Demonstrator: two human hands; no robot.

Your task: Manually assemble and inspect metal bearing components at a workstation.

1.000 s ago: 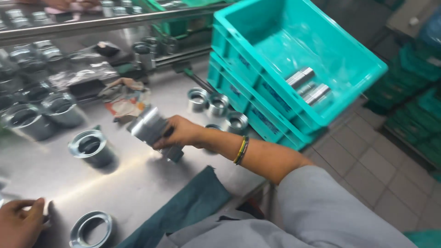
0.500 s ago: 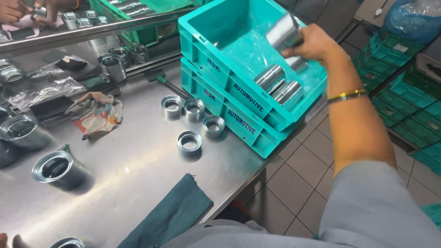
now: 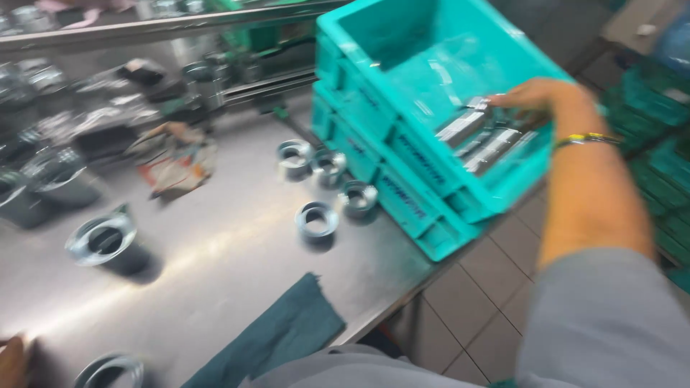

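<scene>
My right hand reaches into the upper teal plastic crate, with its fingertips on a shiny metal cylinder. That cylinder lies beside two like it on the crate floor. A yellow bracelet is on that wrist, and the grey sleeve fills the lower right. Only a sliver of my left hand shows at the bottom left corner, next to a metal ring. The picture is blurred.
The crate sits on a second teal crate at the steel table's right edge. Several small metal rings lie in front of it. A larger flanged sleeve, a dark green cloth, a crumpled wrapper and more metal parts are further left.
My right hand lifted a metal cylinder off the table, carried it right over the crate, and has now lowered it onto the crate floor beside the other two.
</scene>
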